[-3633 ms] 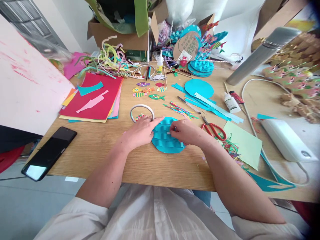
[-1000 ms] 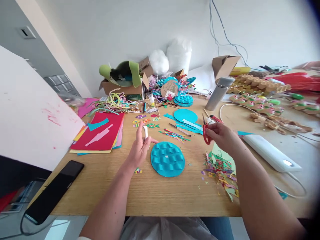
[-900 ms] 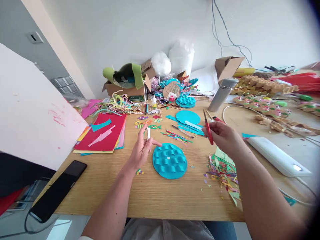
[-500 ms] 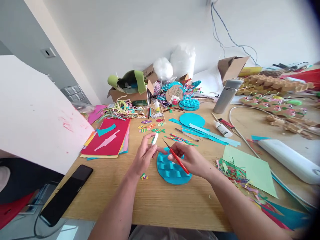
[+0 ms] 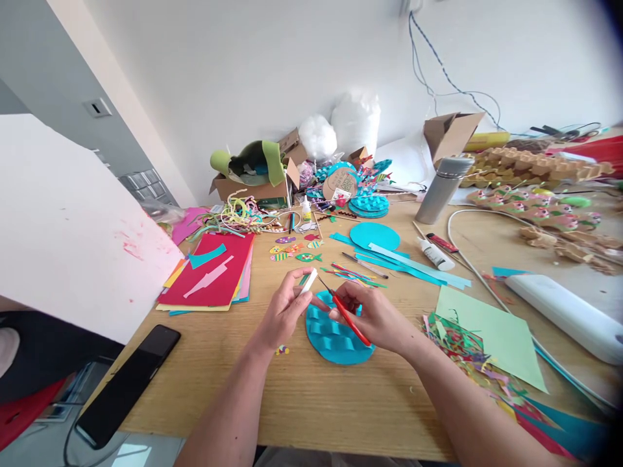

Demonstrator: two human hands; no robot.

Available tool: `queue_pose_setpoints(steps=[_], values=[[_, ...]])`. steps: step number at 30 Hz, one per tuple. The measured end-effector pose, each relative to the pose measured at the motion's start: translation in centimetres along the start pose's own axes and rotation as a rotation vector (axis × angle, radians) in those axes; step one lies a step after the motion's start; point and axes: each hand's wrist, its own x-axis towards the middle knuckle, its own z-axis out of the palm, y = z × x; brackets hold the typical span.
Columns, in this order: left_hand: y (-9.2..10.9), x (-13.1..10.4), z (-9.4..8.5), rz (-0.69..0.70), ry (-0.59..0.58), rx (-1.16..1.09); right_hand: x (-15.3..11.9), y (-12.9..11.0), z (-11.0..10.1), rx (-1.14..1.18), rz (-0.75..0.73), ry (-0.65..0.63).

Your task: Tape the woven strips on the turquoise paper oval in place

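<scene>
Between the thumb and fingers of my left hand is a small white folded paper strip with a green edge. My right hand grips red-handled scissors, their dark blades pointing up and left close to the strip. Beneath both hands lies a blue paper disc with rows of curled blue strips, partly covered by my right hand. Tiny coloured paper dots rest left of the disc. Beyond my hands are several paper fish and thin coloured strips.
Coloured paper sheets and a black phone lie left. To the right are a glue bottle, a red cutter, a grey flask, paper scraps and a white device. A plain blue disc lies ahead.
The white folded strip has tilted rightward and the scissor blades now sit nearer to it. Both hands keep their hold; the view has shifted slightly.
</scene>
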Motion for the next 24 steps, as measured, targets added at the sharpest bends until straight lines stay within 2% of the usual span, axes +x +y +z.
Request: queue_pose_setpoints(steps=[8,24], values=[[-0.09,-0.07,-0.01,-0.002,-0.032,0.019,-0.26,-0.06,0.13,0.057,0.034,-0.055],[-0.32,-0.03,-0.02,-0.036,-0.038,0.038,-0.32,0.22,0.55,0.462,0.2,-0.199]])
